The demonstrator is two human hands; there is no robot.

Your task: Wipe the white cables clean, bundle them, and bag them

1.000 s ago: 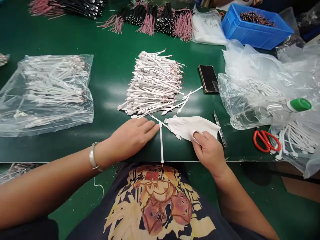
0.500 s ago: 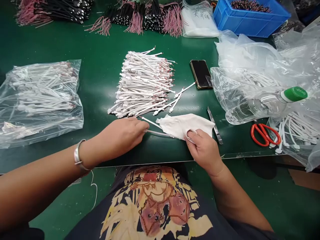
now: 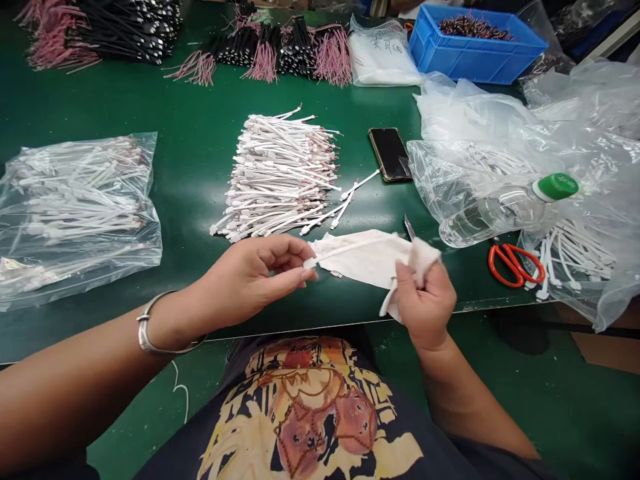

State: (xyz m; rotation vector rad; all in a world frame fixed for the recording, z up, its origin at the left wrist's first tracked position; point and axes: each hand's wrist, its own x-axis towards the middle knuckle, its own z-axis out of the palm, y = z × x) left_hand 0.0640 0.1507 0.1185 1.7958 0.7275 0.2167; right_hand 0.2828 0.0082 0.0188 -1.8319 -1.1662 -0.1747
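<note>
My left hand (image 3: pixel 270 270) pinches the connector end of a white cable (image 3: pixel 343 251), which stretches right over a white cloth (image 3: pixel 367 267) near the table's front edge. My right hand (image 3: pixel 427 297) is closed on a bunched white cloth (image 3: pixel 424 257), right of the flat part; whether both parts are one piece I cannot tell. Behind my hands lies a big pile of white cables (image 3: pixel 285 177) with reddish tips. A few loose cables (image 3: pixel 353 198) lie at its right side, near a black phone (image 3: pixel 390 155).
Tweezers (image 3: pixel 409 228), red-handled scissors (image 3: pixel 515 265) and a green-capped bottle (image 3: pixel 510 210) lie to the right, by plastic bags of cables (image 3: pixel 580 253). Another bag of cables (image 3: pixel 85 193) is at the left. Black-and-pink cable bundles (image 3: pixel 300 53) and a blue bin (image 3: pixel 475 50) stand behind.
My left hand has turned and its fingers have opened somewhat around the cable end. My right hand has moved right, with the cloth bunched up in it. The view has shifted slightly.
</note>
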